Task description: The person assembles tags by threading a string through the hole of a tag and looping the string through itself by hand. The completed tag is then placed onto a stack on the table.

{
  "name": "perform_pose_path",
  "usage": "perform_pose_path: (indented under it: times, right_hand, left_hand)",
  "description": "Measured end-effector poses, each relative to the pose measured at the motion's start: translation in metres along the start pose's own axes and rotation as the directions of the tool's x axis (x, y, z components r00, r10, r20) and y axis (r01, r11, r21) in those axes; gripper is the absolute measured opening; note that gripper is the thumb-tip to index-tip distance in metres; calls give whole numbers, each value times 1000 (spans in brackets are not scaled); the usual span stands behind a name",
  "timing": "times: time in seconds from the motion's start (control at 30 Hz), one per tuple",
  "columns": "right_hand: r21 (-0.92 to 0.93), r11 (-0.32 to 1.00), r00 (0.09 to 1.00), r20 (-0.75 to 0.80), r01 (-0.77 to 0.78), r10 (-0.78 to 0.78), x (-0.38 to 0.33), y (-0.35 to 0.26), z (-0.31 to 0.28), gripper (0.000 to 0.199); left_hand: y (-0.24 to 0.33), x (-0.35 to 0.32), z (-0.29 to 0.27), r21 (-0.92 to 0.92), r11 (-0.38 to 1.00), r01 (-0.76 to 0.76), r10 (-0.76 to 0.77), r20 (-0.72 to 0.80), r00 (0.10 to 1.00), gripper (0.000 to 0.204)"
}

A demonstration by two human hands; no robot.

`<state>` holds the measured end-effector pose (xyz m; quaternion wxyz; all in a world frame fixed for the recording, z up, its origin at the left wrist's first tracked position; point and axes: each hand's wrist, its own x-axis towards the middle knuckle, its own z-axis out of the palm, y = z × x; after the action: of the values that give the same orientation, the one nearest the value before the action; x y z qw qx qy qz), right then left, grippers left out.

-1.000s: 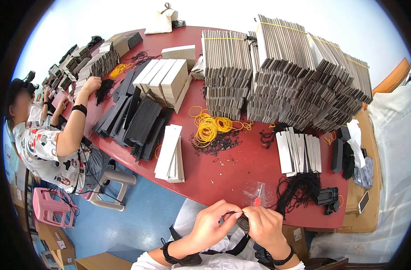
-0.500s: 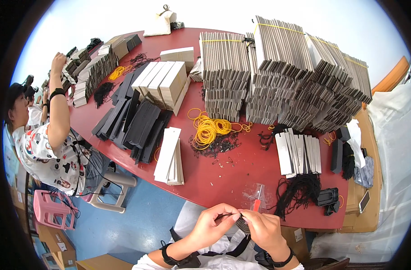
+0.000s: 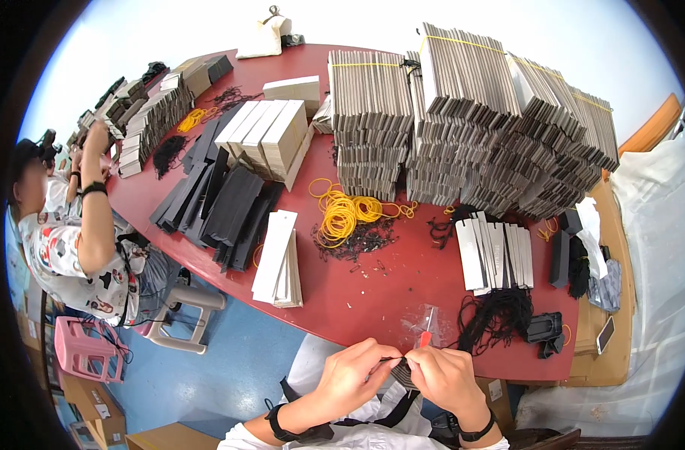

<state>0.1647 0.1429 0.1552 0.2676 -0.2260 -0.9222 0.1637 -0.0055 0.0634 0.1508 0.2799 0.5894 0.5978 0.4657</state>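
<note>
Close together at the table's near edge, my left hand (image 3: pixel 351 375) and my right hand (image 3: pixel 445 377) meet fingertip to fingertip. Between them runs a short piece of thin black cord (image 3: pixel 388 359), pinched at both sides; most of it is hidden by the fingers. Partly covered below my right hand is a grey, layered-looking thing (image 3: pixel 404 375). Just beyond the fingers, a red-handled tool (image 3: pixel 426 338) lies on a clear plastic bag (image 3: pixel 417 319). Farther right, a bundle of black cords (image 3: pixel 494 321) hangs from fanned white tags (image 3: pixel 498 251).
Tall stacks of grey board pieces (image 3: pixel 368 124) fill the table's far side. Yellow elastic bands (image 3: pixel 346 217) lie mid-table, with white card stacks (image 3: pixel 278 262) and black strips (image 3: pixel 233 206) to the left. A co-worker (image 3: pixel 76 244) sits at left. A phone (image 3: pixel 605 335) lies at right.
My right hand has turned slightly, its fingertips drawing in over the cord. My left hand stays nearly in place. The co-worker's raised hand has come down a little.
</note>
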Motion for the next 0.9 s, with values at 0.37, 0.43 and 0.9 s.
perform_pose_path:
  times: [0.37, 0.43, 0.9]
  right_hand:
    - [105, 991, 994, 86, -82, 73, 2, -6, -6, 17]
    - [119, 990, 995, 66, -79, 71, 0, -5, -2, 16]
    - [112, 990, 984, 167, -87, 67, -2, -3, -6, 15]
  left_hand:
    - [-5, -1, -3, -115, 991, 70, -59, 90, 994, 8]
    - [-6, -2, -1, -144, 986, 82, -69, 90, 994, 7]
    - [-12, -4, -4, -132, 986, 104, -77, 201, 976, 13]
